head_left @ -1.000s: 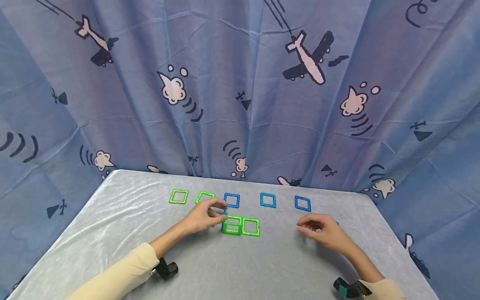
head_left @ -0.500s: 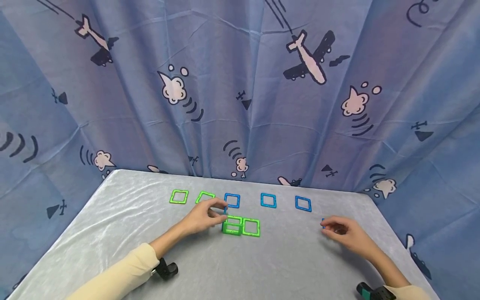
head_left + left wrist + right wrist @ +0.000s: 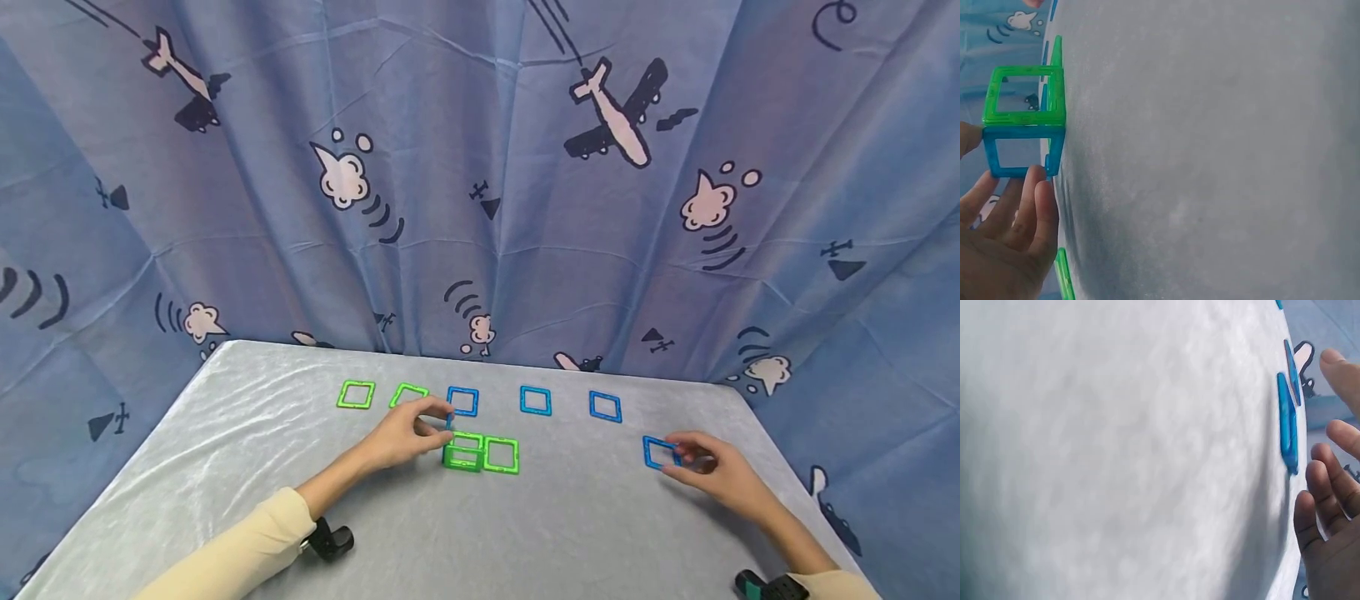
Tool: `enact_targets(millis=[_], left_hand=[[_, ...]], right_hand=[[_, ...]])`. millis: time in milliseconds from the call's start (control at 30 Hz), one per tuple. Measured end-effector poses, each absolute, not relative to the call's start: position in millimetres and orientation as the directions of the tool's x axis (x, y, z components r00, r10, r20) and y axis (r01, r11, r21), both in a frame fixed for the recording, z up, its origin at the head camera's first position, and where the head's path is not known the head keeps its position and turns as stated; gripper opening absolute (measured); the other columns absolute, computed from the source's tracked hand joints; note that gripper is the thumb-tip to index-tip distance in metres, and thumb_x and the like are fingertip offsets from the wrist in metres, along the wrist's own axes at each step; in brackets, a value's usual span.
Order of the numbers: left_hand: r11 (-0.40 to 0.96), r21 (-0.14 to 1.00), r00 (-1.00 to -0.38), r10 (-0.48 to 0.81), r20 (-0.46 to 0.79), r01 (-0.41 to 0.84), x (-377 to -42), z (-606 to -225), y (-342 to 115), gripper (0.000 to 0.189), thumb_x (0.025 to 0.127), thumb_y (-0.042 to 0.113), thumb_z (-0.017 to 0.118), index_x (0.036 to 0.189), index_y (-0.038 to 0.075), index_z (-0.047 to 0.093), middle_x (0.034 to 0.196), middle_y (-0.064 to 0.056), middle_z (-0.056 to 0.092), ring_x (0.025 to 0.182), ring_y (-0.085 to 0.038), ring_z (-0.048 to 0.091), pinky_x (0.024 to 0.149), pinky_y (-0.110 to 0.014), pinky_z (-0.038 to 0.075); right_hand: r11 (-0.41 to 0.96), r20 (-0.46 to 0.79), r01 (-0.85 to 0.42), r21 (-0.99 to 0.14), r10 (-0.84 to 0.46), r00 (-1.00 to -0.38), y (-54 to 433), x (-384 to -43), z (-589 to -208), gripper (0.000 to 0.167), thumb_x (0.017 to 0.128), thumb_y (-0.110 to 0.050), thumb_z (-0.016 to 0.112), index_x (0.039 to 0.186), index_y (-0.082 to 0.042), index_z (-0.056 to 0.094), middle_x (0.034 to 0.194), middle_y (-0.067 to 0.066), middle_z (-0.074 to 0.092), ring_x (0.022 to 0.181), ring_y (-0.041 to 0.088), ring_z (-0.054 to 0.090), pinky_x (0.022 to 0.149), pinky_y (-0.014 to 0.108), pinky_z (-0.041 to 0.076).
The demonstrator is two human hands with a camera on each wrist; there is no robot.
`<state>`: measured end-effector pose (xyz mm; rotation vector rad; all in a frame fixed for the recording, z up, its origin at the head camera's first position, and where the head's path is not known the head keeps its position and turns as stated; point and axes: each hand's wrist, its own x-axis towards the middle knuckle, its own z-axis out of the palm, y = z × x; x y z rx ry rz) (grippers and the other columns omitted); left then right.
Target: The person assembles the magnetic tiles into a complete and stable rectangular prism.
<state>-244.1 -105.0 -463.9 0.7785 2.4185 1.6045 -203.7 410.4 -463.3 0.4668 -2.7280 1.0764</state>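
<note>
My left hand holds a blue square magnetic tile between thumb and fingers. This tile stands joined to an upright green tile, and the two form part of a small box shape on the table. A flat green tile lies against its right side. Over at the right, my right hand is beside a flat blue tile, its fingers spread and partly covering the tile's right edge. In the right wrist view, the fingertips appear apart from the nearest blue tile.
Along the back of the grey cloth-covered table lie a green tile, another green tile partly behind the left hand, and three blue tiles, one of them a middle blue tile. A patterned curtain hangs behind.
My right hand has moved right, away from the middle, to the blue tile's far side, leaving most of that tile uncovered. The left hand and the built shape stay put.
</note>
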Motion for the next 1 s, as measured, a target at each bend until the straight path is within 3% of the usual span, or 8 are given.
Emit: enact_targets(millis=[300,500,1000], left_hand=[[0.298,0.895,-0.857,0.493,0.153,0.331,-242.7,-462.4,-104.6,0.04,0.095,0.016,0.074,0.13,0.0,0.062,0.124,-0.019,0.066,0.09,-0.02,0.07,0.064,-0.034,0.055],[0.295,0.9,-0.858,0.492,0.146,0.322,-242.4,-461.5,-104.9,0.04,0.096,0.014,0.074,0.131,-0.001,0.061,0.125,-0.021,0.065,0.092,-0.021,0.07,0.068,-0.034,0.055],[0.304,0.891,-0.854,0.497,0.153,0.336,-243.4,-462.5,-106.2,0.039,0.096,0.016,0.073,0.13,0.0,0.062,0.125,-0.021,0.065,0.092,-0.021,0.07,0.067,-0.035,0.055]], right_hand=[[0.758,0.177,-0.24,-0.607,-0.166,-0.97,419.3,-201.3,-466.3,0.052,0.082,-0.017,0.088,0.126,-0.001,0.066,0.103,0.01,0.061,0.083,0.021,0.055,0.065,0.028,0.046],[0.76,0.19,-0.266,-0.593,-0.189,-0.964,417.9,-201.5,-467.2,0.053,0.08,-0.021,0.09,0.124,-0.003,0.068,0.104,0.009,0.062,0.085,0.019,0.053,0.067,0.028,0.044],[0.686,0.363,-0.421,-0.594,-0.238,-0.901,413.9,-205.4,-481.3,0.024,0.075,-0.002,0.09,0.095,-0.006,0.078,0.085,0.005,0.064,0.073,0.015,0.052,0.061,0.023,0.041]])
